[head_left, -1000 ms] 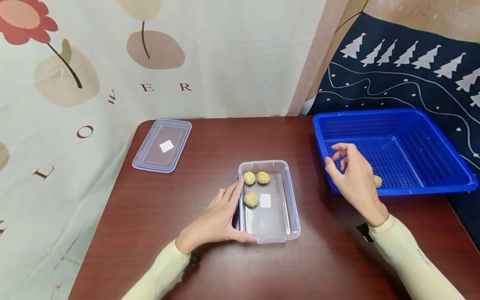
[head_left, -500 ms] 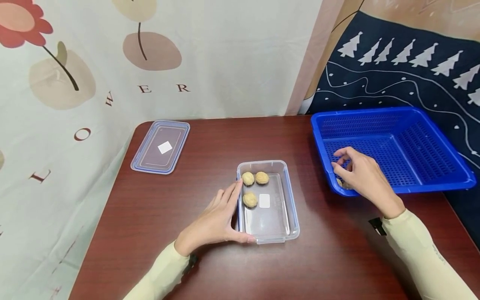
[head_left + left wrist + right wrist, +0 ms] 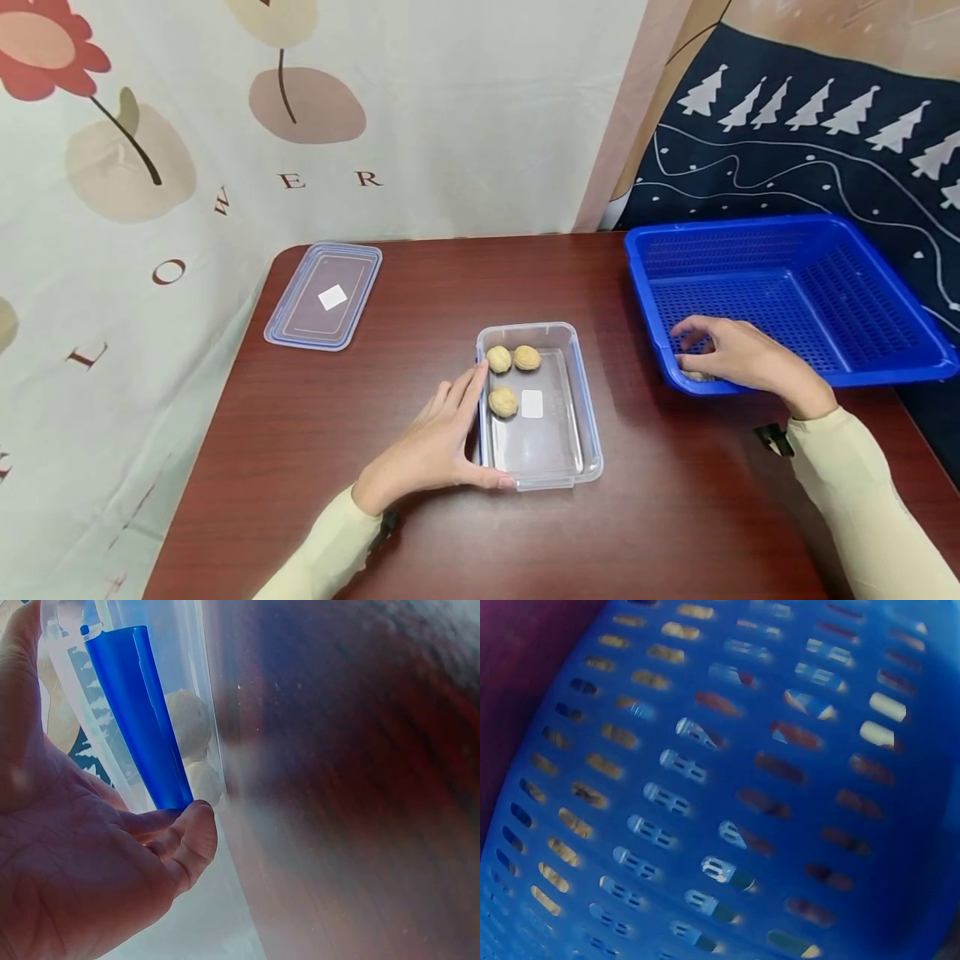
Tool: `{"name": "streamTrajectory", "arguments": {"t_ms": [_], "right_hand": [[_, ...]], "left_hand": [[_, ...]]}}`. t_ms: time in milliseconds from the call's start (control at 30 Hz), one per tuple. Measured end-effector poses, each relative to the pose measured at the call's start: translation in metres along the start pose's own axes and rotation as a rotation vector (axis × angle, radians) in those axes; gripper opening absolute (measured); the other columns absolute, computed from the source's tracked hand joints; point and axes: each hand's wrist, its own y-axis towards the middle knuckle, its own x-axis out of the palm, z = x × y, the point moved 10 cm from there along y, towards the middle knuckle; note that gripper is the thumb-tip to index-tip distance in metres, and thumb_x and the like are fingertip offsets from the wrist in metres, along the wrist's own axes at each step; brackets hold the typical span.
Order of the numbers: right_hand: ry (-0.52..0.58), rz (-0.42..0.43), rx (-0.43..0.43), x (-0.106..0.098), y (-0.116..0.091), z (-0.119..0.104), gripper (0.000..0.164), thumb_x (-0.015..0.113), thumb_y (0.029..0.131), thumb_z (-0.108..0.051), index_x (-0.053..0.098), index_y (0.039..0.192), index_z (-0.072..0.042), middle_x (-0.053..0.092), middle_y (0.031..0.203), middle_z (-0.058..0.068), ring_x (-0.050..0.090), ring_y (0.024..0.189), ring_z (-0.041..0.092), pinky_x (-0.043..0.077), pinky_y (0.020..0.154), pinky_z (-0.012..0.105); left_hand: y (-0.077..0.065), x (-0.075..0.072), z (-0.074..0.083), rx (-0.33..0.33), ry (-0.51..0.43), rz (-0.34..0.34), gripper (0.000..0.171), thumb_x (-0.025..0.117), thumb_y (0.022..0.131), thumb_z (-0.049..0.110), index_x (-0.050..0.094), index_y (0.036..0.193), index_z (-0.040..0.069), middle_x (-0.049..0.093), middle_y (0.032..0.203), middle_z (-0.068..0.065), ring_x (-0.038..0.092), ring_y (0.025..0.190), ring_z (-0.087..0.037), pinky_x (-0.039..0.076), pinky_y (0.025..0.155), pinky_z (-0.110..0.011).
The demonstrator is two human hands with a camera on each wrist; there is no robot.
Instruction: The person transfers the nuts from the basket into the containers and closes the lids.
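Right hand (image 3: 746, 354): it is hovering inside the blue perforated plastic basket (image 3: 720, 248), at the near left corner; its thumb and forefinger are standing curved and apart, with no nut showing between them; whether the other fingers are touching something, I cannot tell.
Rough tan round nut (image 3: 697, 377): it is lying in this same corner, partly hidden below the thumb; for a secure pick, the fingertips should probably be closing on its widest part from two opposite sides; with a one-sided push, such a round shell could be rolling away.
Basket rim: it is passing just below the right wrist; in a lift, the hand should be rising straight first, I think, so that the knuckles are not catching the wall.
Left hand (image 3: 426, 450): its fingers are lying spread along the left wall of the clear rectangular plastic container with blue edging (image 3: 534, 450); the thumb is resting at the near edge; a light pressure is probably being enough here.
Nuts in the container: the first tan nut (image 3: 498, 359) and the second tan nut (image 3: 527, 358) are sitting side by side at the far end; the third tan nut (image 3: 502, 402) is lying nearer, beside the left wall.
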Motion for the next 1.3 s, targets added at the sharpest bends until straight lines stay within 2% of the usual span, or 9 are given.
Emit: {"name": "streamTrajectory", "arguments": {"t_ms": [133,300,433,600,733,900,1067,1200,1300], "right_hand": [[0.000,-0.082,-0.037,0.007,0.002,0.003,0.040,0.078,0.100,-0.026,0.071,0.131,-0.001,0.075,0.116,0.009,0.067,0.105,0.031,0.053,0.088,0.052],[0.047,-0.191,-0.037,0.015,0.007,0.008,0.031,0.075,0.101,-0.019,0.071,0.126,-0.002,0.072,0.105,0.000,0.063,0.096,0.022,0.049,0.082,0.042],[0.069,-0.220,-0.028,0.018,0.011,0.009,0.026,0.076,0.097,-0.013,0.070,0.119,-0.002,0.068,0.097,-0.002,0.060,0.091,0.021,0.047,0.078,0.040],[0.062,-0.233,-0.043,0.023,0.015,0.008,0.012,0.075,0.093,-0.008,0.070,0.104,-0.006,0.062,0.089,-0.003,0.055,0.085,0.019,0.043,0.074,0.036],[0.084,-0.170,-0.033,0.017,0.016,0.011,0.016,0.078,0.095,-0.009,0.072,0.108,-0.003,0.063,0.087,-0.002,0.057,0.079,0.019,0.045,0.069,0.034],[0.106,-0.034,-0.019,0.001,0.013,0.014,0.029,0.080,0.098,-0.017,0.075,0.122,-0.002,0.073,0.098,-0.001,0.064,0.087,0.020,0.051,0.076,0.036],[0.101,0.093,0.014,-0.011,0.008,0.017,0.035,0.078,0.101,-0.027,0.075,0.126,-0.003,0.073,0.105,0.005,0.060,0.094,0.026,0.048,0.075,0.041],[0.121,0.214,0.020,-0.022,0.005,0.011,0.038,0.077,0.103,-0.034,0.075,0.127,-0.005,0.072,0.105,0.009,0.056,0.089,0.028,0.043,0.070,0.039],[0.138,0.300,-0.006,-0.027,0.002,0.002,0.036,0.078,0.103,-0.033,0.076,0.127,-0.007,0.069,0.097,0.009,0.054,0.083,0.027,0.041,0.066,0.037]], "left_hand": [[0.000,0.000,0.000,0.006,0.008,-0.001,0.156,0.090,0.068,0.081,0.003,0.176,0.009,0.025,0.177,-0.010,0.044,0.132,-0.028,0.043,0.114,-0.051],[-0.001,0.000,0.001,0.005,0.013,-0.012,0.156,0.088,0.069,0.082,0.002,0.176,0.010,0.025,0.177,-0.010,0.043,0.135,-0.030,0.040,0.117,-0.052],[-0.001,0.000,0.001,0.004,0.009,-0.013,0.155,0.088,0.070,0.082,0.001,0.176,0.010,0.025,0.177,-0.011,0.043,0.137,-0.033,0.038,0.118,-0.053],[-0.001,0.001,0.001,0.005,0.010,-0.012,0.155,0.087,0.070,0.083,0.002,0.176,0.010,0.025,0.177,-0.011,0.043,0.134,-0.029,0.041,0.116,-0.052],[-0.001,0.001,0.000,0.012,0.012,-0.003,0.155,0.088,0.069,0.082,0.002,0.176,0.010,0.025,0.177,-0.011,0.044,0.132,-0.030,0.042,0.114,-0.052],[0.000,0.001,0.000,0.017,0.005,0.000,0.156,0.089,0.069,0.081,0.001,0.176,0.011,0.024,0.177,-0.010,0.044,0.133,-0.032,0.042,0.115,-0.053],[0.001,0.002,0.001,0.019,0.011,-0.004,0.156,0.089,0.069,0.081,0.001,0.176,0.010,0.024,0.177,-0.011,0.044,0.131,-0.030,0.044,0.113,-0.052],[0.002,0.002,-0.001,0.002,0.002,-0.005,0.156,0.089,0.068,0.081,0.000,0.177,0.012,0.024,0.177,-0.012,0.043,0.132,-0.029,0.045,0.112,-0.051],[0.001,0.002,-0.002,-0.008,-0.003,-0.004,0.156,0.089,0.068,0.082,0.000,0.177,0.012,0.024,0.178,-0.011,0.043,0.133,-0.028,0.045,0.112,-0.050]]}}
